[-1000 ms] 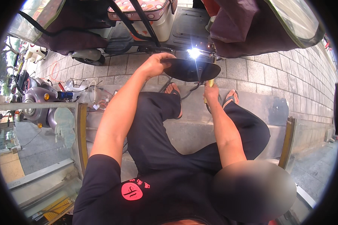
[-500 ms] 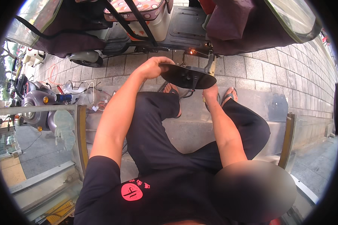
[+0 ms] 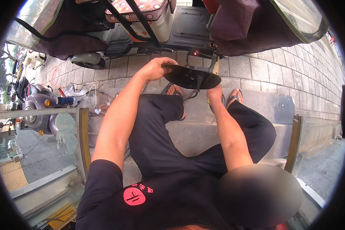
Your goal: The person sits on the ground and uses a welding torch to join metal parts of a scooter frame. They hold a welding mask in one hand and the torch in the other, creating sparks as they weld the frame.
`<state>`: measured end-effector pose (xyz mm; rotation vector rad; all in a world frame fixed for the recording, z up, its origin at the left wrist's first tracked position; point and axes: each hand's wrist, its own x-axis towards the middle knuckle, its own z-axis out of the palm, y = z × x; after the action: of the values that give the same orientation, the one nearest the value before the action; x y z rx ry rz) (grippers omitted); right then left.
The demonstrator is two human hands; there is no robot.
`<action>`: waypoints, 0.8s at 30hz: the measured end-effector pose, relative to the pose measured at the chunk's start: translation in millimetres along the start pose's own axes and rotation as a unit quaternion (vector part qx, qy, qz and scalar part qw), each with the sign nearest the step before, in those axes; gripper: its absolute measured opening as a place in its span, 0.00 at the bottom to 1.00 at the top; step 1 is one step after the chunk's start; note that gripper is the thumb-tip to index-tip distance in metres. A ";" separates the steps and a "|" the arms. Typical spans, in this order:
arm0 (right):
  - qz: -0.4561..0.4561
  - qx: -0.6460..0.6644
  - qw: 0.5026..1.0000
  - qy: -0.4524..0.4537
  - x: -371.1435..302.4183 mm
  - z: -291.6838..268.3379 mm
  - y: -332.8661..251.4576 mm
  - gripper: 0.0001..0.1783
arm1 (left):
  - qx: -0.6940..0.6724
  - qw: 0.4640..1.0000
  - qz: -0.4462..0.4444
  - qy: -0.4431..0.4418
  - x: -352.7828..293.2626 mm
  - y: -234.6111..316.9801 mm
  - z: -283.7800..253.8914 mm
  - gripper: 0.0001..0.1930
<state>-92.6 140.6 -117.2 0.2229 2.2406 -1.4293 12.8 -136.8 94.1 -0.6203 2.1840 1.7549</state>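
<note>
My left hand [image 3: 155,69] grips the left edge of a black welding shield [image 3: 180,78], a curved plate tilted in front of my knees. Below its right edge is my right hand [image 3: 214,94], with the fingers curled. Whatever it holds is largely hidden by the shield. A beige-and-black piece [image 3: 216,68] rises just above the shield, in line with that hand; I cannot tell whether the two are joined. Beyond the shield, a small red-orange glow [image 3: 196,53] shows at the lower edge of a vehicle's black footboard [image 3: 188,28].
A grey scooter [image 3: 36,107] stands at the left, near loose wires [image 3: 97,103] on the ground. Glass panels with brown-edged posts [image 3: 83,130] flank me on both sides. Dark purple covers [image 3: 234,23] hang from the vehicle over the paving [image 3: 257,71]. A dark cable runs beside my feet.
The glow under the footboard has shrunk from a brighter orange flare to a small red-orange spot. Both hands and the shield have hardly moved.
</note>
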 end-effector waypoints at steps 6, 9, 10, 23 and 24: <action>0.003 -0.025 1.000 0.014 -3.8 0.3 -7.5 0.16 | 0.016 1.000 0.003 0.004 -1.7 1.8 -0.7 0.15; -0.015 -0.038 0.999 0.014 -1.3 1.6 -4.5 0.17 | 0.010 1.000 0.003 0.004 -2.8 3.3 -0.6 0.15; -0.004 -0.046 0.999 0.005 0.4 1.6 -3.2 0.19 | 0.006 1.000 0.003 0.005 -3.3 3.4 -0.5 0.15; 0.008 -0.010 0.999 -0.041 53.3 16.1 66.2 0.19 | -0.002 1.000 0.001 0.022 -6.1 13.9 0.3 0.16; -0.004 0.003 0.999 -0.039 58.4 14.9 73.9 0.19 | 0.009 1.000 -0.002 0.025 -4.4 15.6 1.2 0.16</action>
<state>-111.3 153.6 -209.8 0.1579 2.1757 -1.4247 8.9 -132.3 109.2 -0.6708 2.2282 1.7335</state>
